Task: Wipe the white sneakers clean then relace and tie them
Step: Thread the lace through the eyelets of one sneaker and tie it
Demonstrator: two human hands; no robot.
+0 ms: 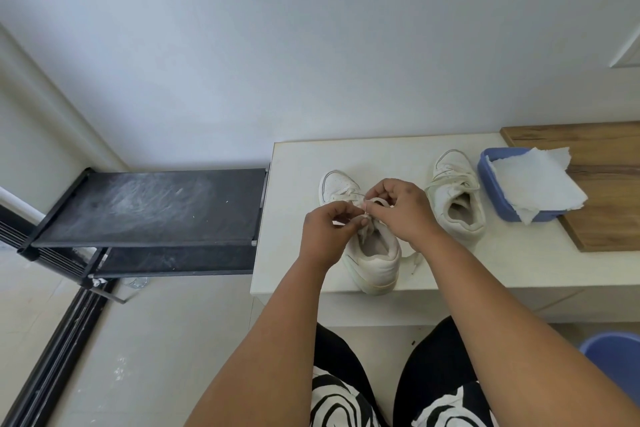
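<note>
White walls back a low cream table [304, 274] whose near edge runs just beyond the person's knees, with bare floor to the near left. On that near edge sits one white sneaker [372, 253], heel overhanging slightly toward the viewer, toe pointing far and a little left, so its long axis runs near to far. Both hands work over its tongue: the left hand [323, 236] has its fingers curled, pinching a lace [377, 201], and the right hand [401, 208] pinches a loop of the same lace between thumb and forefinger. One loose lace end trails on the table just right of the heel. A second sneaker [457, 198] stands apart to the right, farther in, toe also pointing far, laces slack across it. That makes two sneakers. Just right of it lies one blue tray [485, 173] with a crumpled white paper towel [533, 184] draped over it, partly resting on a wooden board [606, 232] at the table's right side. Left of the table, touching its edge, stands a dusty black rack [152, 204]. Open tabletop lies beyond the shoes, up to the wall.
</note>
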